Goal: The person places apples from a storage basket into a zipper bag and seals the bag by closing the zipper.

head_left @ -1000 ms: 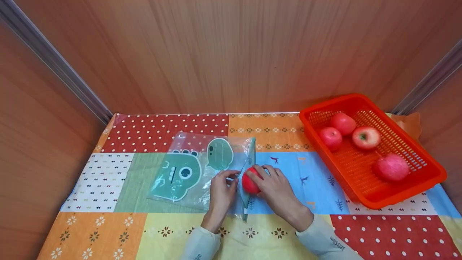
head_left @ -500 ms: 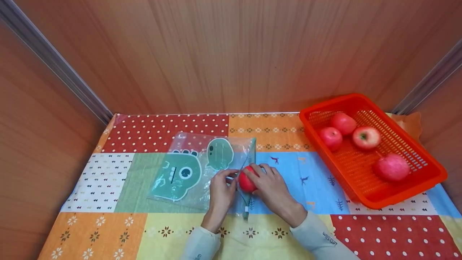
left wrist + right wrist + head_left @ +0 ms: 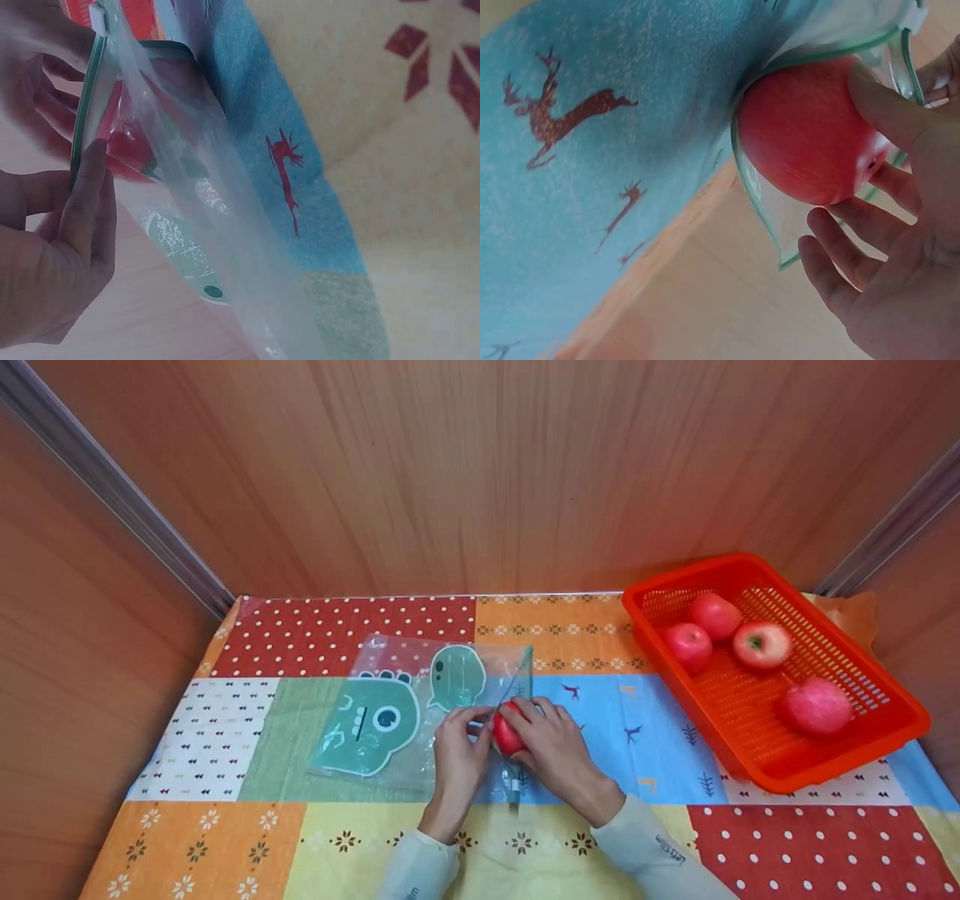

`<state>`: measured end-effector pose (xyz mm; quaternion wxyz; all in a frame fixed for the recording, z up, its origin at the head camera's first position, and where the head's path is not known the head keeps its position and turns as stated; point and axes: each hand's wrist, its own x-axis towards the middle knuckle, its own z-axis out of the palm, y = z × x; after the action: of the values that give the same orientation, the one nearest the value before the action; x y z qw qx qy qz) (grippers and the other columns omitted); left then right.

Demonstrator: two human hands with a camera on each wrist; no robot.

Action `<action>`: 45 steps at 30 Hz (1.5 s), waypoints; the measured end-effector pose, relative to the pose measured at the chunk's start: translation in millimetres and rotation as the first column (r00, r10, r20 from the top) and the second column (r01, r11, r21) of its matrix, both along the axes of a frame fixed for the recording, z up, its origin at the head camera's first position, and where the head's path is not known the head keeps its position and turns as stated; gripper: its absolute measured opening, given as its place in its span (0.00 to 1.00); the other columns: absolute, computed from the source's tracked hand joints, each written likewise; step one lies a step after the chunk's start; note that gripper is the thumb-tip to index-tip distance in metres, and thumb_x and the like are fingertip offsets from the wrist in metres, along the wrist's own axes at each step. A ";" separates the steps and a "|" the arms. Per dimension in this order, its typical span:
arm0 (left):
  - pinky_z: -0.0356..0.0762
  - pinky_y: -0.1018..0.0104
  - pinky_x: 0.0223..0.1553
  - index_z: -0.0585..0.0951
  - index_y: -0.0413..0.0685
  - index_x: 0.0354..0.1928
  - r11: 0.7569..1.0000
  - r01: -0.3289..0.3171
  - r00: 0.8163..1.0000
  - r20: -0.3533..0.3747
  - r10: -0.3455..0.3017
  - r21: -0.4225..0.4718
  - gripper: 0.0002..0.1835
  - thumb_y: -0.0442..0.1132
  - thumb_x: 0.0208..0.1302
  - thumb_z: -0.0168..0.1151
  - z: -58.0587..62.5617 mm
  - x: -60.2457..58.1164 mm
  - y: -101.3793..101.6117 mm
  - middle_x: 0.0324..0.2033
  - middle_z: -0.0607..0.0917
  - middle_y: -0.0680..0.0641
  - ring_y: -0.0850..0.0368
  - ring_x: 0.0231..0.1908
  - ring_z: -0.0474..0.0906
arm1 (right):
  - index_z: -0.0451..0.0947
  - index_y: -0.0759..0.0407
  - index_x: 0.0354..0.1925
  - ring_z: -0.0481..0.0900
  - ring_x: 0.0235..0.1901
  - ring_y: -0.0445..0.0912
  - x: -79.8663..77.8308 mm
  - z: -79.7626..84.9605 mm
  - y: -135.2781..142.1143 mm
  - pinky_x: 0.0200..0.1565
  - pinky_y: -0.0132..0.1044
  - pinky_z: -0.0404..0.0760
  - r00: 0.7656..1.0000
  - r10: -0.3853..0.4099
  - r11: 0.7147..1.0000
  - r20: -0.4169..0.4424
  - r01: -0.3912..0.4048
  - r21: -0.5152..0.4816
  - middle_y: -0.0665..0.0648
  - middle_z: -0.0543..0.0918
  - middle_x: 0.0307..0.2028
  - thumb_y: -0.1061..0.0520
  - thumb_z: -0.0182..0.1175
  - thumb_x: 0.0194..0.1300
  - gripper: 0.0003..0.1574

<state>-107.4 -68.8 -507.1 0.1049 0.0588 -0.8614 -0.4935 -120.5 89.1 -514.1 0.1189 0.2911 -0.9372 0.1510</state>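
Note:
A clear zip bag [image 3: 420,769] with green dinosaur prints lies on the cloth, its green-edged mouth facing right. My left hand [image 3: 459,754] pinches the upper edge of that mouth between thumb and fingers, lifting it so the mouth gapes. My right hand [image 3: 561,754] holds a red apple [image 3: 802,127] with thumb and fingertips. In the right wrist view the apple sits within the open mouth, with the green rim [image 3: 744,161] running around it. Through the plastic, the left wrist view shows part of the apple [image 3: 127,139]. A white slider [image 3: 98,19] sits at the near end of the zip.
At the right stands an orange-red plastic basket [image 3: 772,781] with several apples [image 3: 761,645] in it. A patchwork cloth [image 3: 360,847] covers the table. Wood-grain panels [image 3: 480,472] rise behind and on both sides.
My right hand has moved left with the apple, from the bag's edge into its mouth. The left hand keeps its pinch in nearly the same place. Basket and its apples stay put.

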 end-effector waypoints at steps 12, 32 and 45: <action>0.89 0.58 0.43 0.91 0.41 0.46 0.999 -0.026 0.999 -0.035 0.027 0.031 0.10 0.25 0.65 0.71 4.1 0.8 1.3 0.41 0.88 0.44 0.51 0.37 0.86 | 0.80 0.57 0.66 0.78 0.60 0.56 -6.2 -7.8 -7.9 0.59 0.54 0.82 1.000 0.009 0.999 0.014 -0.009 -0.034 0.57 0.83 0.63 0.52 0.82 0.58 0.40; 0.88 0.60 0.39 0.91 0.42 0.45 0.997 -0.038 0.998 -0.049 0.041 0.063 0.09 0.26 0.66 0.71 5.1 0.6 1.4 0.40 0.87 0.45 0.52 0.36 0.85 | 0.79 0.57 0.65 0.77 0.61 0.55 -8.1 -10.3 -15.6 0.60 0.53 0.81 0.999 -0.018 1.000 0.042 0.018 -0.002 0.57 0.83 0.60 0.48 0.80 0.60 0.38; 0.89 0.61 0.40 0.91 0.41 0.47 0.997 -0.015 0.999 -0.034 0.017 0.078 0.10 0.27 0.66 0.71 4.9 0.7 0.5 0.41 0.87 0.44 0.52 0.38 0.85 | 0.75 0.59 0.71 0.76 0.63 0.59 -4.3 3.0 4.6 0.63 0.60 0.78 0.994 -0.029 0.998 0.108 0.035 -0.057 0.61 0.81 0.66 0.50 0.80 0.59 0.45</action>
<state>-106.7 -68.2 -502.2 0.1212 0.0612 -0.8392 -0.5266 -124.8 93.7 -511.1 0.0795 0.2640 -0.9419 0.1920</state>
